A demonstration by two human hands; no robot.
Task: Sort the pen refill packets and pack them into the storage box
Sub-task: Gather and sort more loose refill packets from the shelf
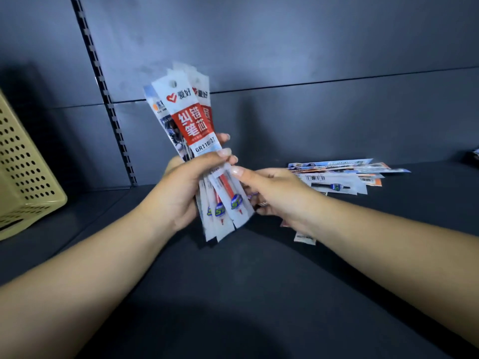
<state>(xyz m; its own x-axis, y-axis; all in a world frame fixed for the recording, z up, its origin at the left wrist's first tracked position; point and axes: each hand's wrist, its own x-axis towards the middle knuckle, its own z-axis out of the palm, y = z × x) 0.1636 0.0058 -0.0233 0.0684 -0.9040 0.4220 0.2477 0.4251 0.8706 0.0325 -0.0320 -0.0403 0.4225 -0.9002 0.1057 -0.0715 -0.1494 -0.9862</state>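
Observation:
My left hand grips a fanned bundle of pen refill packets upright above the dark shelf, the front one white with a red label. My right hand pinches the lower part of the front packet with thumb and fingers, right beside my left thumb. More refill packets lie flat in a loose pile on the shelf to the right, behind my right hand. One packet's end pokes out under my right wrist. The beige perforated storage box stands at the far left.
The dark shelf surface stretches in front of me, with a dark back panel and a slotted upright rail behind. A dark object sits at the right edge.

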